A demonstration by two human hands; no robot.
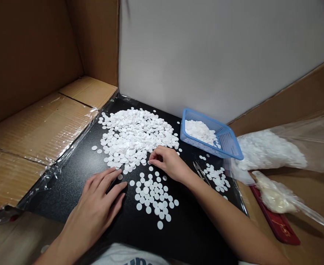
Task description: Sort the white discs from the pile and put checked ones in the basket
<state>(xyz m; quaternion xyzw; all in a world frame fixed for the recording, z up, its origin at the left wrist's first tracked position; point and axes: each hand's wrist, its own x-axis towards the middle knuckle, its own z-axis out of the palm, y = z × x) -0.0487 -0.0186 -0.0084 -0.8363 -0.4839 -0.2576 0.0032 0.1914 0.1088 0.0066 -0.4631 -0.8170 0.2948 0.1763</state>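
A large heap of small white discs (134,129) covers the back of the black tabletop (76,180). My right hand (167,162) is at the heap's near edge, thumb and forefinger pinched on one white disc (149,162). To the left, my left hand (101,195) lies with fingers spread on the table, its fingertips beside a single disc (120,177). Between my hands and nearer to me is a smaller, looser group of white discs (153,195), mostly one layer deep.
A blue basket (211,147) holding white discs stands at the back right. Tweezers (201,172) and another small group of discs (217,178) lie by my right forearm. Clear bags (272,151) and a red packet (278,221) rest at far right. Cardboard (34,125) borders the left.
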